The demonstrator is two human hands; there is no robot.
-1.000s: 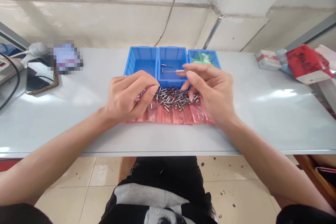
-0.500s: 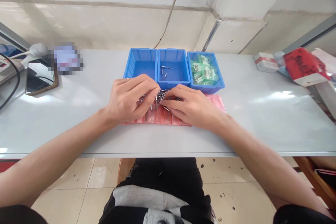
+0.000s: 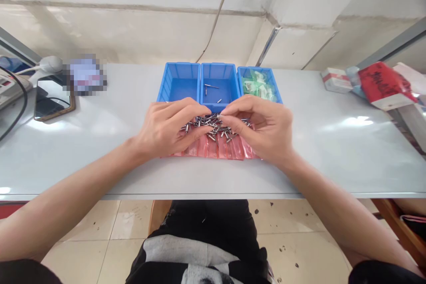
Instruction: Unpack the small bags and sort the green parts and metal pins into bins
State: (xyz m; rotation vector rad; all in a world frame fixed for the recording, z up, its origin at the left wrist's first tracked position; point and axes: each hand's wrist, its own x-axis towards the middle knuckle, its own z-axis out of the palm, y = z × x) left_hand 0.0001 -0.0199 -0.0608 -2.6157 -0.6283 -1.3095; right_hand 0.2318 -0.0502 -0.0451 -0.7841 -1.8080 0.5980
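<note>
Left hand (image 3: pixel 173 126) open, rivet (image 3: pixel 218 116) in right (image 3: pixel 262 126)

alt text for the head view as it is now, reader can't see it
A person's bare left hand and bare right hand are over loose silver metal pins on pink plastic bags. Behind stand three blue plastic bins, the right one holding green plastic packets, on a pale grey tabletop.

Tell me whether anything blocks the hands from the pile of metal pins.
Nothing visible: the left hand and right hand have their fingers over the pile of metal pins, in front of the middle blue bin.
</note>
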